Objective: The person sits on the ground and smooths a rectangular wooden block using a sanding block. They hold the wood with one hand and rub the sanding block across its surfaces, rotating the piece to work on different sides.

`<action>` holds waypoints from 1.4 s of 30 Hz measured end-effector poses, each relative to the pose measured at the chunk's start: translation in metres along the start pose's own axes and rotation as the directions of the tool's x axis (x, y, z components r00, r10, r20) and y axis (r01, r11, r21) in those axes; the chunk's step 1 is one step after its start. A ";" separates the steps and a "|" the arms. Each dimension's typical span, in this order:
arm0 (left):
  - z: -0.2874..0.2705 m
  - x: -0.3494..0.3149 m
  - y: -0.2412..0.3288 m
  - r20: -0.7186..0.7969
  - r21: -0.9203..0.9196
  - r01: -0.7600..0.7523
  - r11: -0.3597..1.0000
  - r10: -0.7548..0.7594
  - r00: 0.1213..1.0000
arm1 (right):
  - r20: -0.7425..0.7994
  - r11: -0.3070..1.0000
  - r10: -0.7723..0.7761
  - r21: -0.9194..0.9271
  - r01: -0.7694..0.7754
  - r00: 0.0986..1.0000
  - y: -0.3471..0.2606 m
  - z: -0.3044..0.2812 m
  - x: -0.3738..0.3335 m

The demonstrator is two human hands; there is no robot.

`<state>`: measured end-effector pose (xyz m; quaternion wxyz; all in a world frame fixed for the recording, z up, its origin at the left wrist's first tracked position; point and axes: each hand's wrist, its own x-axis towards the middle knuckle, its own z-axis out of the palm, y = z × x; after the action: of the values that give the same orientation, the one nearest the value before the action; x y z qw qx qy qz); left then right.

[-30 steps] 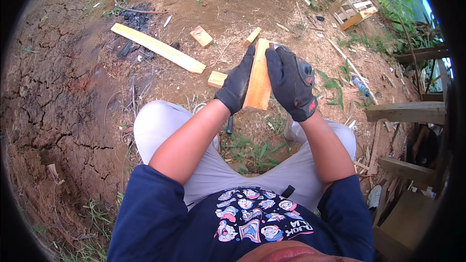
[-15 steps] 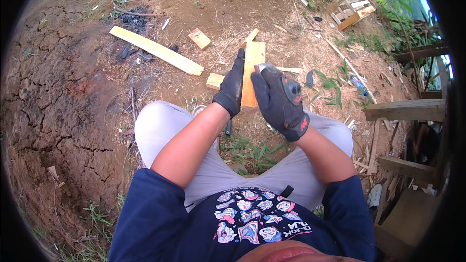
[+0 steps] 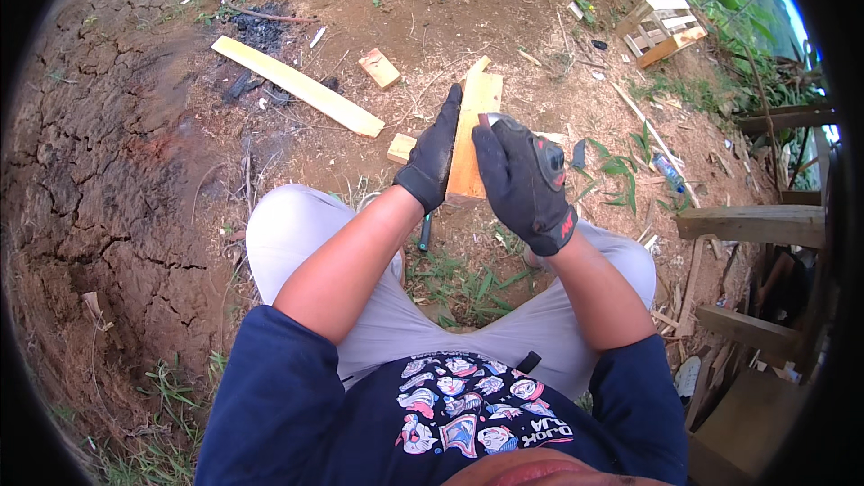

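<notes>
Between my two dark-gloved hands a light wooden block (image 3: 473, 144) stands with its long face up, running away from me. My left hand (image 3: 434, 157) lies along its left side, fingers stretched forward and pressed to the wood, the thumb not visible. On the right side my right hand (image 3: 526, 175) bends over the edge, fingers curled. A thin reddish-brown piece (image 3: 483, 120) peeks out by its fingertips; most of it is hidden in the glove. Just beyond the block, another narrow wood piece (image 3: 479, 66) shows its end.
A long plank (image 3: 297, 85) and small wood blocks (image 3: 379, 68) lie on the soil to the left. A dark-handled tool (image 3: 425, 232) is between my legs. Farther right are a slatted wooden crate (image 3: 661, 29), a plastic bottle (image 3: 668, 173) and wooden beams (image 3: 751, 225).
My right hand has shifted slightly toward me along the block's right side. The rest of the scene slides a little to the right with my head's movement.
</notes>
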<state>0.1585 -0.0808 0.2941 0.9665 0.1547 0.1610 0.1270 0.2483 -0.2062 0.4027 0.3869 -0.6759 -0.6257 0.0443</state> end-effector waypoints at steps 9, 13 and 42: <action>0.017 -0.012 0.006 -0.043 0.154 -0.128 0.980 0.137 0.990 | 0.032 0.997 0.076 0.031 -0.077 0.997 -0.026 0.001 -0.021; 0.006 -0.011 -0.016 0.185 -0.206 0.041 0.978 -0.003 0.983 | 0.018 0.974 0.227 -0.005 -0.227 0.974 0.022 0.000 0.020; -0.002 0.002 -0.002 -0.110 0.086 -0.086 0.993 0.095 0.989 | 0.082 1.000 -0.003 0.012 0.002 0.997 -0.014 -0.006 -0.024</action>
<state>0.1599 -0.0819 0.2907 0.9419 0.1935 0.2135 0.1728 0.2354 -0.2315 0.4049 0.3649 -0.6706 -0.6415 0.0752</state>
